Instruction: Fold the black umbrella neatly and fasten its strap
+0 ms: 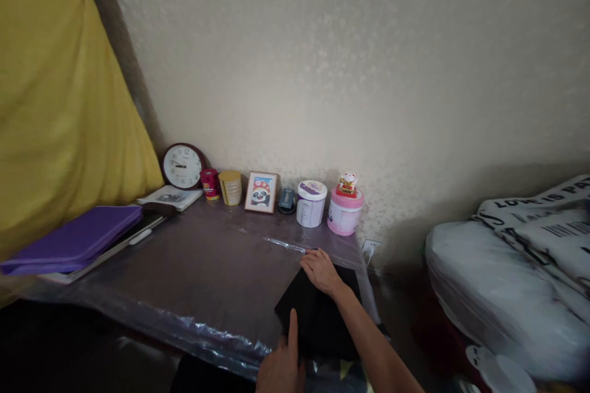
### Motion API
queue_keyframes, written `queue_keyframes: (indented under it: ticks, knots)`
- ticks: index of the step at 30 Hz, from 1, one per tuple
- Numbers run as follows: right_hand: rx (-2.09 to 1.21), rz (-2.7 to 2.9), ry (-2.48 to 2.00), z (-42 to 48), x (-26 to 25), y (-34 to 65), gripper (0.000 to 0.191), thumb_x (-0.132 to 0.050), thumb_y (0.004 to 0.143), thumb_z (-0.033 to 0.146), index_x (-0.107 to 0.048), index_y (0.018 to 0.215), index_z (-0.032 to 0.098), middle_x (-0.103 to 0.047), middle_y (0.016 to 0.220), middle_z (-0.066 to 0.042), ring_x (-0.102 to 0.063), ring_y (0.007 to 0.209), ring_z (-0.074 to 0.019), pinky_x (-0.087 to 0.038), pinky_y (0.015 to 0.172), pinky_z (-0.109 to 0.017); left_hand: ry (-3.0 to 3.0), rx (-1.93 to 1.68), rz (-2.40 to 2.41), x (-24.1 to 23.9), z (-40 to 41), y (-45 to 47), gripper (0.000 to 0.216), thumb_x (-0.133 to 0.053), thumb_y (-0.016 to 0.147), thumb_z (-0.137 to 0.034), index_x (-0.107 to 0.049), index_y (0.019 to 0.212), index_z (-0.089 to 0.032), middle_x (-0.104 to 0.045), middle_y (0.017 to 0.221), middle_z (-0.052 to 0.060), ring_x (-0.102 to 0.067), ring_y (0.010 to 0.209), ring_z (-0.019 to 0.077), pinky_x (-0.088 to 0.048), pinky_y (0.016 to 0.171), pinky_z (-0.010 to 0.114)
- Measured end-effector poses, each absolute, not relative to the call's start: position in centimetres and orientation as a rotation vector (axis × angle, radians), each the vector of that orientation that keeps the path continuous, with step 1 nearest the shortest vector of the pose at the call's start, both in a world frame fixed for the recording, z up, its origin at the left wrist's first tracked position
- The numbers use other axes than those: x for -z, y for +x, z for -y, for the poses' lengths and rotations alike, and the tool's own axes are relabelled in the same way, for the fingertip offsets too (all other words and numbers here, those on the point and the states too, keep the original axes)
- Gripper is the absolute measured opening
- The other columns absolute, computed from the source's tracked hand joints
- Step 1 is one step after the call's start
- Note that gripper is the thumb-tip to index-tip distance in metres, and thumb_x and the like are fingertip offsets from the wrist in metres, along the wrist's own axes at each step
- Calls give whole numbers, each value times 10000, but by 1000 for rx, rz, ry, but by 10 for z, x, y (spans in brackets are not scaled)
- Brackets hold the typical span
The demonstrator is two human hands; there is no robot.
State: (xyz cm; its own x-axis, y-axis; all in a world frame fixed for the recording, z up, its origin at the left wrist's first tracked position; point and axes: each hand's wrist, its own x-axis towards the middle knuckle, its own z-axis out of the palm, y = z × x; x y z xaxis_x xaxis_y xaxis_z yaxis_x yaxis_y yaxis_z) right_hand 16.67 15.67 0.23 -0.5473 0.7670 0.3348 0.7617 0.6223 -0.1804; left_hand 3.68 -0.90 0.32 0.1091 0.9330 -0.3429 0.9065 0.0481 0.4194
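Note:
A black folded cloth (318,313) lies on the near right corner of a table (207,264) covered with clear plastic. My right hand (321,270) rests flat on the cloth's far edge, fingers stretched out. My left hand (282,363) is at the cloth's near left edge, index finger pointing out and pressing on it, the other fingers curled in.
Along the wall stand a round clock (182,166), a red tin (210,183), a yellow jar (231,187), a panda picture frame (262,192), a white can (311,202) and a pink tub (345,210). Purple folder (74,239) at left. Bagged bedding (507,295) at right.

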Motion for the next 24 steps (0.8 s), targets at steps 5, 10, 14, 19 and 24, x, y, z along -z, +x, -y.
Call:
queue_keyframes:
  ticks: [5,10,14,19,24]
  knots:
    - [-1,2184,-1457,-174,-4,172,242,-403,859,257,-621,961,230,-638,1020,-30,-525,995,-156,-347,895,-295,1855,-49,-1743,-3,9,35,738,-367,805,-170,126,1350,-114,-639,983,130,-612,857,214,-412,691,281]
    - [17,1891,-1647,-161,-4,211,339,-338,855,271,-570,1040,107,-610,1045,-139,-536,1000,-212,-373,887,-346,1885,-91,-1751,3,12,33,717,-345,817,-192,125,1353,-116,-638,962,116,-606,820,195,-396,656,264]
    - [-158,1609,-1693,-125,6,251,350,-345,821,356,-602,937,149,-644,935,-104,-590,881,-201,-427,816,-314,1943,-174,-1739,10,15,33,688,-308,839,-232,133,1352,-104,-638,899,98,-593,781,178,-387,654,263]
    - [-351,1502,-1747,-75,8,259,375,-373,784,443,-608,902,175,-659,905,-79,-609,852,-214,-444,769,-313,1966,-171,-1781,8,17,33,667,-298,846,-232,111,1358,-111,-628,884,91,-589,765,164,-375,651,253]
    - [-349,1504,-1782,-46,-5,247,363,-400,780,460,-598,913,185,-658,868,-78,-616,803,-215,-453,730,-309,1968,-165,-1770,6,17,33,674,-294,848,-243,129,1354,-104,-635,862,87,-593,758,172,-380,643,261]
